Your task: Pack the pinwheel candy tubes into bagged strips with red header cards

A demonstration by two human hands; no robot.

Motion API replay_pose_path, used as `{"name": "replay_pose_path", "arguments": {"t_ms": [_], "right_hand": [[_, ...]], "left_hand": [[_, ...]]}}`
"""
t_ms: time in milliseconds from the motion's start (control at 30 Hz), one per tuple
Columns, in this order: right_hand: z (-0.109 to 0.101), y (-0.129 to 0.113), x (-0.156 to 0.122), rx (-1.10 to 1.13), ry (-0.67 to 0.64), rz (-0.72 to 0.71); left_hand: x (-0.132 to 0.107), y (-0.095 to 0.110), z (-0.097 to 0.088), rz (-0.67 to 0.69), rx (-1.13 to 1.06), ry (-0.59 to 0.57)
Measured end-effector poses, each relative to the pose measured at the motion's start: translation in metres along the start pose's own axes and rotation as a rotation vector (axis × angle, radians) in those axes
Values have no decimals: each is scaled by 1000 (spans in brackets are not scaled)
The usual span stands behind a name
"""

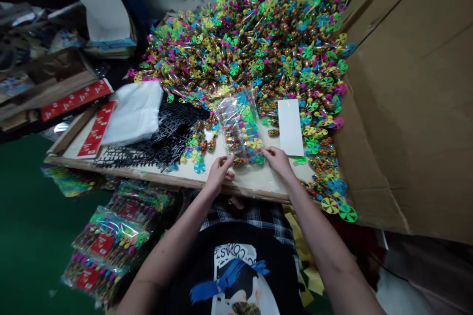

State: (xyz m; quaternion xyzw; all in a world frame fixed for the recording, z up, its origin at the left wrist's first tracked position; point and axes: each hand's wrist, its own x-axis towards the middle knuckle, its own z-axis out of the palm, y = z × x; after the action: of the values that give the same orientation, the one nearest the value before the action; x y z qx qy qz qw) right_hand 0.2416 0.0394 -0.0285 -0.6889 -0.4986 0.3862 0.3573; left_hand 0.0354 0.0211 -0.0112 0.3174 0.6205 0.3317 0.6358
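Note:
A clear plastic bag point(240, 125) filled with colourful pinwheel candy toys lies on the wooden board point(254, 184) in front of me. My left hand point(219, 172) pinches the bag's near left corner. My right hand point(278, 160) grips its near right corner. Both hands are closed on the bag's open end. A white card point(290, 127) lies flat just right of the bag.
A huge heap of loose pinwheel toys point(254, 44) covers the far board. White bags point(135, 110) and black plastic grids point(166, 140) lie at left. Filled packs with red labels point(107, 248) pile on the floor at lower left. Cardboard point(414, 108) walls the right.

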Motion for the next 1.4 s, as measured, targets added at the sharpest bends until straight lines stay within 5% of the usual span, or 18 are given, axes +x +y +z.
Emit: {"name": "replay_pose_path", "arguments": {"t_ms": [133, 300, 567, 867, 1067, 1233, 1400], "right_hand": [[3, 3, 3, 199, -18, 64], [9, 5, -12, 313, -85, 130], [7, -3, -57, 708, -185, 355], [-1, 16, -100, 143, -55, 201], [-12, 8, -125, -150, 86, 23], [-3, -1, -115, -366, 140, -14], [1, 9, -93, -349, 42, -3]], "left_hand": [[1, 1, -1, 99, 278, -2], [2, -4, -3, 277, 690, 149], [-13, 4, -28, 312, 566, 92], [-51, -28, -43, 341, 588, 170], [-63, -48, -53, 266, 472, 89], [-67, -48, -54, 77, 209, -93], [-59, -39, -49, -68, 10, -54]]}}
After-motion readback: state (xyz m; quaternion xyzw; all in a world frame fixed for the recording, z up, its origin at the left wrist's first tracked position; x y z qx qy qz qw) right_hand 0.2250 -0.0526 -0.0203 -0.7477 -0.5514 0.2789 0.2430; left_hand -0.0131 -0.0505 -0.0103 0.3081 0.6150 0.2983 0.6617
